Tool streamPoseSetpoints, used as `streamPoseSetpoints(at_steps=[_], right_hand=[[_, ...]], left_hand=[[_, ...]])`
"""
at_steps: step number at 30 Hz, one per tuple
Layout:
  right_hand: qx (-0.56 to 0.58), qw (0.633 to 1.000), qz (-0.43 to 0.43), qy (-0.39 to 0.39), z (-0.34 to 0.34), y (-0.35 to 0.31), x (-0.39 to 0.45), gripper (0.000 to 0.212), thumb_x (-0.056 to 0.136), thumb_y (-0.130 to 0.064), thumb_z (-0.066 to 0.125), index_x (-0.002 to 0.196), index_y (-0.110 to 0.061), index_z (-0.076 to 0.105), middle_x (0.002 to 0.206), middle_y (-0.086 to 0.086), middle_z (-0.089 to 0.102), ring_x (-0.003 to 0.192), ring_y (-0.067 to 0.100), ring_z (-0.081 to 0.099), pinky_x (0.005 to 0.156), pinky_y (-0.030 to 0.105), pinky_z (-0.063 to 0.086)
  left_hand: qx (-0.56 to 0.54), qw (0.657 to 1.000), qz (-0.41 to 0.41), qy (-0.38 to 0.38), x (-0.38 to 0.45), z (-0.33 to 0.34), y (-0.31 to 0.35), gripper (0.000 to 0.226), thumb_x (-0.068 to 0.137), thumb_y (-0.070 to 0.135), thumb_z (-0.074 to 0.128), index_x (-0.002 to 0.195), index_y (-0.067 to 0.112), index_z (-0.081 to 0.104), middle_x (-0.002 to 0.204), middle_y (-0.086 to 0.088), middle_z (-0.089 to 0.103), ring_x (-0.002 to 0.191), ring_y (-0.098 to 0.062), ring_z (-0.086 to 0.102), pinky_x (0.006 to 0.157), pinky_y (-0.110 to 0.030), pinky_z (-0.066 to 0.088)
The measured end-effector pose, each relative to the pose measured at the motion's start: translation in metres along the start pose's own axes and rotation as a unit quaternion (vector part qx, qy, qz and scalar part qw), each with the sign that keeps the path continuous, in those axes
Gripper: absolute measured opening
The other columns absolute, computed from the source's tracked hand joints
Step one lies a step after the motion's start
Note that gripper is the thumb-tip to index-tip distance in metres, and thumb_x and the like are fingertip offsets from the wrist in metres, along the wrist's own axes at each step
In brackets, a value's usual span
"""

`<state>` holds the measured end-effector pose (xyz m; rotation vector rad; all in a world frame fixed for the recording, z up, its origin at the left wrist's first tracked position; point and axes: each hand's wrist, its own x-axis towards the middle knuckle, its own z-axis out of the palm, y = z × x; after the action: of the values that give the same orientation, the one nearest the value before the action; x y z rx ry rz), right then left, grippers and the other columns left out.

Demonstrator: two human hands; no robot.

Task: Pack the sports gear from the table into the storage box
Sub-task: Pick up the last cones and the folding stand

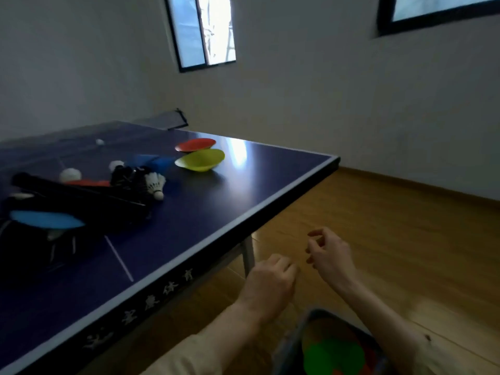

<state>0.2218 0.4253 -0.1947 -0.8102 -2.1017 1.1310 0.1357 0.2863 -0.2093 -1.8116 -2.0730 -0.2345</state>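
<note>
Sports gear lay heaped toward the tabletop's left edge: white shuttlecocks (156,185), balls, black rackets (78,197), with a red cone (195,145) and yellow cone (200,159) near the far edge. White characters along the table's (243,185) side rail were unreadable. Both left hand (270,282) and right hand (331,255) hung loosely curled, holding nothing, above the storage box (305,324).

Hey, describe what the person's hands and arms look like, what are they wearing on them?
Both hands are bare: no gloves, rings or watch show on the left hand or the right hand. The left forearm ends in a light beige sleeve, pushed back from the wrist. The right forearm is bare as far as the picture shows, with a small dark mark on it.
</note>
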Motion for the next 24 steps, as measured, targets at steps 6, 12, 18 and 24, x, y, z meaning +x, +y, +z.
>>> streamPoseSetpoints(at_steps=[6, 12, 18, 24], right_hand=[[0.096, 0.992, -0.079, -0.034, 0.062, -0.090, 0.044, 0.011, 0.097, -0.013, 0.054, 0.107, -0.016, 0.058, 0.089, 0.003, 0.065, 0.076, 0.013, 0.069, 0.067, 0.027, 0.060], [0.023, 0.989, -0.093, -0.116, 0.123, -0.114, 0.083, 0.023, 0.093, -0.010, 0.055, 0.116, -0.014, 0.056, 0.084, 0.003, 0.066, 0.077, 0.017, 0.067, 0.074, 0.036, 0.058], [-0.022, 0.986, -0.073, -0.147, 0.166, -0.120, 0.131, 0.031, 0.091, -0.009, 0.056, 0.122, -0.012, 0.051, 0.093, 0.007, 0.065, 0.087, 0.022, 0.065, 0.084, 0.040, 0.055], [-0.008, 0.986, -0.070, -0.154, 0.203, -0.129, 0.185, 0.044, 0.093, -0.003, 0.053, 0.133, -0.015, 0.038, 0.085, 0.006, 0.060, 0.075, 0.028, 0.069, 0.068, 0.043, 0.060]], left_hand=[[0.063, 0.986, -0.116, 0.103, 0.007, -0.064, -0.108, 0.020, 0.071, 0.018, 0.077, 0.088, 0.019, 0.066, 0.081, 0.002, 0.065, 0.074, -0.016, 0.061, 0.058, -0.027, 0.049], [0.119, 0.951, -0.280, -0.055, -0.030, -0.064, -0.190, 0.022, 0.092, 0.027, 0.052, 0.111, 0.018, 0.058, 0.109, -0.003, 0.059, 0.099, -0.024, 0.056, 0.073, -0.034, 0.048], [0.078, 0.945, -0.313, -0.056, -0.024, -0.054, -0.228, 0.037, 0.091, 0.044, 0.045, 0.118, 0.020, 0.052, 0.118, -0.001, 0.053, 0.108, -0.022, 0.050, 0.083, -0.035, 0.047], [0.116, 0.927, -0.351, -0.065, 0.001, -0.040, -0.277, 0.043, 0.090, 0.050, 0.045, 0.119, 0.018, 0.051, 0.125, -0.007, 0.050, 0.119, -0.028, 0.043, 0.088, -0.037, 0.042]])
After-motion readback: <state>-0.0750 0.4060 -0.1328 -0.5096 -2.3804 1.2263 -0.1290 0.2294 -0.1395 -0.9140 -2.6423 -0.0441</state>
